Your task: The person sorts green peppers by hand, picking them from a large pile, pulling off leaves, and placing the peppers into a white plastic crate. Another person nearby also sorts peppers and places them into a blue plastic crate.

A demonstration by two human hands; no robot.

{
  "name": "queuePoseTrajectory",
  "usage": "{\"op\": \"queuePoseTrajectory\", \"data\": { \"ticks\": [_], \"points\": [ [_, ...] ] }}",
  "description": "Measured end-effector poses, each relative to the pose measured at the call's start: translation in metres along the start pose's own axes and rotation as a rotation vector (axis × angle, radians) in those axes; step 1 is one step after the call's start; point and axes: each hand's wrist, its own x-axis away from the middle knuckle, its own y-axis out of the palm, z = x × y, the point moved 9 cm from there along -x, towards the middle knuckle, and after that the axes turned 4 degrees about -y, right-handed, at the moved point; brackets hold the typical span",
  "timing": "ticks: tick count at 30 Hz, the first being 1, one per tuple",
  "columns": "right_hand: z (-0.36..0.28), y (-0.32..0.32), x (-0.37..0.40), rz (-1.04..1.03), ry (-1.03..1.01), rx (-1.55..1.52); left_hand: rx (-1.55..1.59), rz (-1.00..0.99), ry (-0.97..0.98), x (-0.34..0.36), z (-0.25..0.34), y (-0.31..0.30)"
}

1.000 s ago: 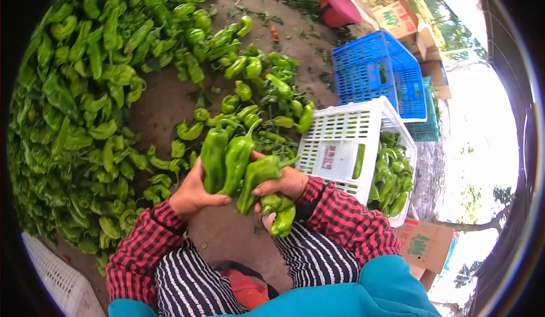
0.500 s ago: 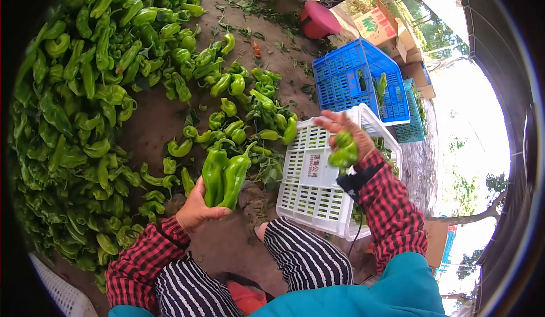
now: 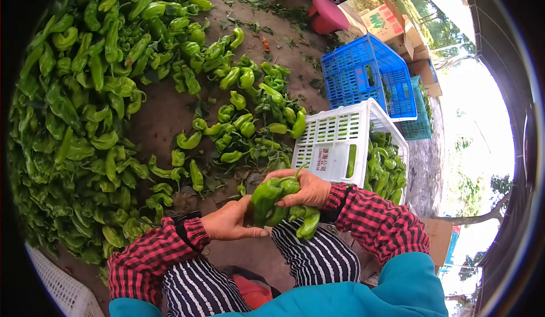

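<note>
In front of my knees, both hands meet around a bunch of green peppers (image 3: 264,202). My right hand (image 3: 309,189) is closed over the top of them, thumb across the front, with a curved pepper (image 3: 308,225) hanging below its palm. My left hand (image 3: 230,221) supports the bunch from the left; its thumb stretches along underneath, while its fingers are mostly hidden behind the peppers. Just beyond my right hand is a white plastic crate (image 3: 332,132), tilted in view, with green peppers (image 3: 386,166) inside.
A large heap of green peppers (image 3: 68,129) covers the left side. Loose peppers (image 3: 238,121) and leaves lie on the dirt floor. Blue crate (image 3: 349,70), teal crate (image 3: 417,124), cardboard box (image 3: 383,24) and pink stool (image 3: 329,16) stand further back. Another white crate (image 3: 62,288) is at lower left.
My right hand has come from above the white crate down to my left hand, bringing its pepper along. The peppers held upright in my left hand are now gathered between both hands.
</note>
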Motion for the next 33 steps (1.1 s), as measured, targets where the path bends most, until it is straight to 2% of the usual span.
{"op": "queuePoseTrajectory", "data": {
  "ticks": [3, 4, 6, 7, 8, 10, 11, 13, 15, 16, 17, 19, 21, 24, 25, 26, 27, 28, 29, 30, 31, 33],
  "points": [
    [-0.056, -0.036, 0.05, 0.209, -0.186, -0.026, -0.012, -0.096, -0.028, 0.001, -0.018, 0.009],
    [-0.072, -0.053, 0.076, 0.314, -0.174, -0.077, -0.113, -0.072, -0.037, 0.002, -0.026, 0.007],
    [-0.109, -0.085, 0.13, 0.539, -0.33, 0.043, -0.136, -0.093, -0.056, 0.001, -0.037, 0.007],
    [-0.115, -0.097, 0.157, 0.626, -0.233, 0.05, -0.156, -0.103, -0.092, 0.003, -0.044, 0.008],
    [-0.127, -0.107, 0.175, 0.758, -0.297, 0.093, -0.151, -0.091, -0.101, 0.004, -0.049, 0.007],
    [-0.119, -0.143, 0.213, 0.874, -0.118, 0.233, -0.159, -0.109, -0.104, 0.001, -0.055, 0.009],
    [-0.112, -0.163, 0.231, 0.866, -0.117, 0.235, -0.156, -0.102, -0.107, 0.0, -0.058, 0.007],
    [-0.08, -0.202, 0.26, 0.956, 0.283, 0.504, -0.218, -0.156, -0.155, 0.002, -0.069, 0.01],
    [-0.109, -0.182, 0.251, 1.067, 0.524, 0.866, -0.216, -0.152, -0.221, 0.006, -0.092, 0.01],
    [-0.105, -0.227, 0.255, 0.923, 0.363, 1.162, -0.274, -0.159, -0.25, 0.007, -0.102, 0.009],
    [-0.121, -0.208, 0.229, 0.972, 0.191, 1.048, -0.336, -0.17, -0.273, 0.008, -0.11, 0.008],
    [-0.14, -0.178, 0.166, 0.854, 0.092, 1.048, -0.375, -0.165, -0.323, 0.01, -0.123, 0.002],
    [-0.136, -0.141, 0.087, 0.584, -0.03, 1.032, -0.465, -0.174, -0.347, 0.013, -0.14, -0.003],
    [-0.091, -0.081, -0.026, 0.175, 0.038, 1.09, -0.488, -0.115, -0.414, 0.021, -0.167, -0.016],
    [-0.058, -0.071, -0.059, 0.049, 0.023, 0.982, -0.522, -0.084, -0.452, 0.027, -0.18, -0.023],
    [-0.035, -0.052, -0.092, -0.099, -0.032, 1.201, -0.536, -0.013, -0.454, 0.033, -0.196, -0.028],
    [-0.003, -0.038, -0.119, -0.179, 0.009, 1.354, -0.536, -0.009, -0.474, 0.037, -0.208, -0.032],
    [0.014, -0.011, -0.136, -0.244, 0.066, 1.489, -0.552, -0.073, -0.521, 0.042, -0.222, -0.03],
    [0.043, 0.032, -0.167, -0.317, -0.111, 1.636, -0.568, -0.14, -0.585, 0.054, -0.234, -0.029],
    [0.052, 0.056, -0.18, -0.338, -0.19, 1.684, -0.569, -0.142, -0.603, 0.059, -0.234, -0.031],
    [0.058, 0.076, -0.191, -0.356, -0.274, 1.736, -0.508, -0.1, -0.609, 0.06, -0.23, -0.035],
    [0.083, 0.107, -0.218, -0.315, -0.612, 1.754, -0.453, -0.059, -0.615, 0.064, -0.225, -0.041]
  ]
}}
